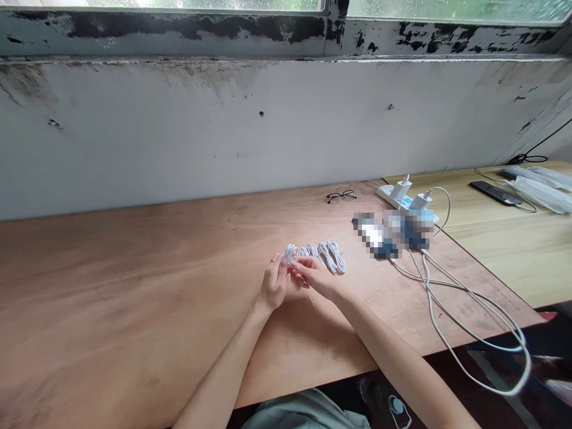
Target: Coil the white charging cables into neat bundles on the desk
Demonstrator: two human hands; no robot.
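A coiled white cable (290, 251) is held up between my two hands over the wooden table. My left hand (274, 282) is closed around its lower left side. The fingertips of my right hand (315, 276) pinch at the same coil from the right; the exact spot they grip is too small to make out. Just behind and right of my right hand, more bundled white cables (331, 256) lie in a row on the table. A short thin white piece (311, 301) rests on the wood below my hands.
Eyeglasses (341, 196) lie near the wall. At right, a white power strip (385, 193) holds chargers, with blurred devices (375, 237) in front. Long white cables (473, 292) loop over the table's front edge. A dark flat device (500, 193) lies on the lighter table (496, 256).
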